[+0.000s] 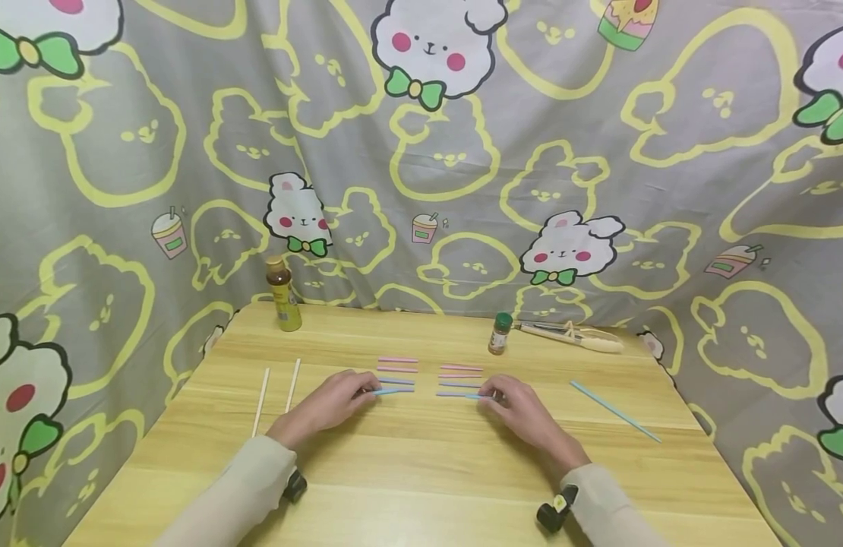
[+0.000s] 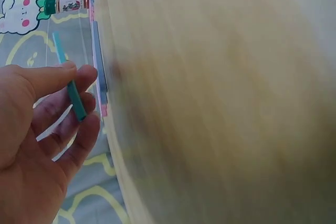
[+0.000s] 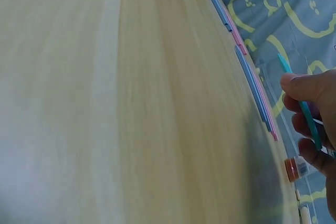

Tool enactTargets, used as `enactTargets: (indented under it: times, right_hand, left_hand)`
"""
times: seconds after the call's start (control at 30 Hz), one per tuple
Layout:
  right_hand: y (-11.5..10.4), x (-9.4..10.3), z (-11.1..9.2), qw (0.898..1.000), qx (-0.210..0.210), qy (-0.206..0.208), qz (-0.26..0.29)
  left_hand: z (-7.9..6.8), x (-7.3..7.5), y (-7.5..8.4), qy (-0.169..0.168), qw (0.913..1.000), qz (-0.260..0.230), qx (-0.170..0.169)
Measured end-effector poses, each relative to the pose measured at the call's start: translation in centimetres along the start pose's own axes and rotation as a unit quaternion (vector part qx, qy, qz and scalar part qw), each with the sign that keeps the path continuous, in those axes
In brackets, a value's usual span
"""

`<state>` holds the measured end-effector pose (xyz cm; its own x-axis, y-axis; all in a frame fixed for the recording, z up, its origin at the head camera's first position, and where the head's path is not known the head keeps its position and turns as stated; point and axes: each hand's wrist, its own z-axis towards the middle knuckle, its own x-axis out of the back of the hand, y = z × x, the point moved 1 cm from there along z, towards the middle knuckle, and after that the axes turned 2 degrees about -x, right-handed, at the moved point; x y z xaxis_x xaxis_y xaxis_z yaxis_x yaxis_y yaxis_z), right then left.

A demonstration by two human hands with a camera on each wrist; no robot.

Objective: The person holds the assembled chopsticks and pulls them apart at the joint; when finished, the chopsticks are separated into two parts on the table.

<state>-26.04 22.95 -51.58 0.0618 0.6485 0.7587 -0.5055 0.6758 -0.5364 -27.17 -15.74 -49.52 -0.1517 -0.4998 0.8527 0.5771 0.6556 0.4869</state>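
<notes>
A wood-grain bench (image 1: 394, 486) stood before a rabbit-print curtain (image 1: 449, 171), with a bottle (image 1: 287, 304), jar (image 1: 500, 336) and tongs (image 1: 582, 339) near its far edge. The left grip (image 1: 337, 399) pinched one turquoise stick (image 2: 76, 99), the right grip (image 1: 520, 406) a second turquoise stick (image 3: 308, 116), near pink sticks (image 1: 397, 370) and purple sticks (image 1: 460, 385).

Head cam looks dn, wrist cams (image 1: 553, 516) share tbl (image 1: 421, 475).

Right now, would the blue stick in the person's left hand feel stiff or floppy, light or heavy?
The blue stick looks fairly stiff, since it appears straight though the left hand pinches it. Being so slim, it is probably light, and its thinness suggests it might snap if bent hard.
</notes>
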Motion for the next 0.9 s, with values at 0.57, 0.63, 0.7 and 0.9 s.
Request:
enactTargets:
  times: [0.57, 0.63, 0.7, 0.9]
  right_hand:
    - [-2.1, -3.1, 1.5, 0.997, -0.026, -0.058, -0.036]
    - [-2.2, -3.3, 1.6, 0.997, -0.027, -0.055, -0.042]
    - [-2.3, -3.6, 1.7, 0.997, -0.029, -0.054, -0.047]
    - [-2.4, -4.0, 1.9, 0.996, -0.037, -0.055, -0.052]
  left_hand:
    - [1.8, -1.0, 0.5, -0.024, 0.9988, 0.036, -0.023]
    - [1.9, -1.2, 0.5, -0.028, 0.9986, 0.038, -0.025]
    - [2.0, -1.3, 0.6, -0.031, 0.9985, 0.038, -0.025]
    - [2.3, -1.4, 0.8, -0.04, 0.9982, 0.038, -0.025]
